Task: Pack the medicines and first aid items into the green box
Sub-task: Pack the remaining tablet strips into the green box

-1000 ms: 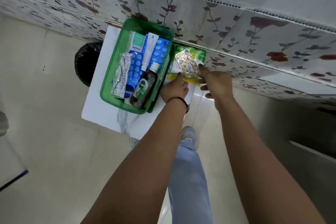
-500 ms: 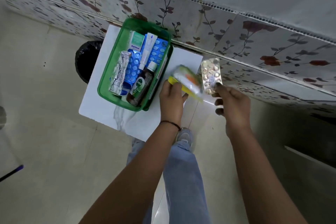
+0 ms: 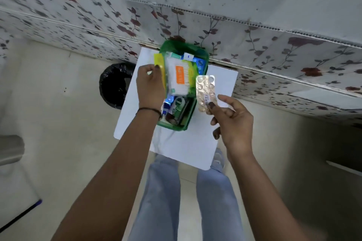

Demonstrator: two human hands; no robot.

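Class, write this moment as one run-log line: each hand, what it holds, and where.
left hand: holds cotton-bud pack over green box | right hand: holds blister strip beside box | both items not yet packed

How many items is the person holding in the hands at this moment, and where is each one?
2. The left hand holds a cotton swab pack over the green box. The right hand holds a silver blister strip at the box's right edge. More may be hidden.

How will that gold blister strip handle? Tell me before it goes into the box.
The blister strip, pinched at its bottom edge by the right hand, stands up unbent, so probably fairly stiff. It looks thin and light, and its shiny foil may be slippery.
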